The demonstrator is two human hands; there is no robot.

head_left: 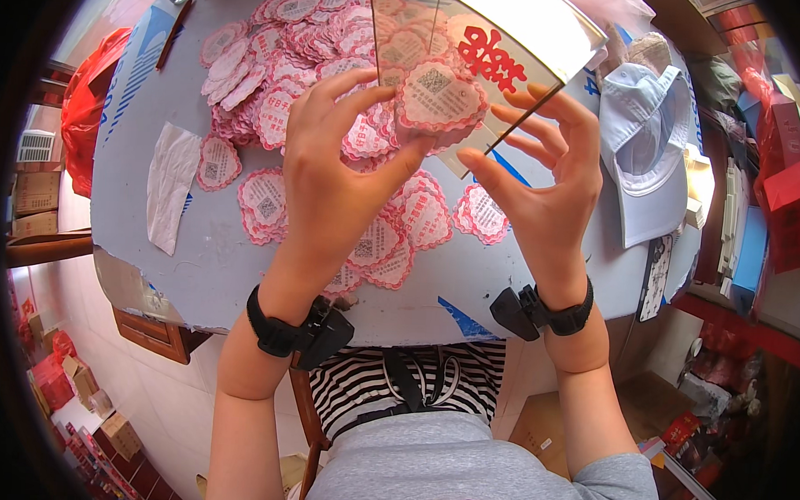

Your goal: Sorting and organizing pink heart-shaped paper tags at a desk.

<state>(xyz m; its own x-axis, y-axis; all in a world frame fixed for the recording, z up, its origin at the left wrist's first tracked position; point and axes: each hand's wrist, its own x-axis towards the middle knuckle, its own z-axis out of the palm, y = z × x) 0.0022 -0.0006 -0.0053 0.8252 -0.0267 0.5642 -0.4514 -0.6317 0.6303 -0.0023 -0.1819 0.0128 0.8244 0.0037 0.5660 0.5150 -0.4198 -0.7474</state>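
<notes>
My left hand (pixel 337 151) grips a thick stack of pink scalloped paper tags (pixel 441 97) between thumb and fingers. The top tag has a printed square code and a small hole. My right hand (pixel 549 158) holds the dark-edged side of a clear box (pixel 548 44) with red cut-out lettering on it. The stack overlaps the box; I cannot tell whether it is inside or in front. Beneath and behind lies a large loose pile of similar tags (pixel 279 61), and smaller stacks (pixel 265 206) rest nearer me.
Everything lies on a grey-covered table (pixel 214 274). At the left are a crumpled white strip (pixel 169 189) and a thin brown stick (pixel 174 35). A pale blue cap (pixel 646 144) is at the right, above a patterned strip (pixel 655 276). A red plastic bag (pixel 92 107) hangs beyond the left edge.
</notes>
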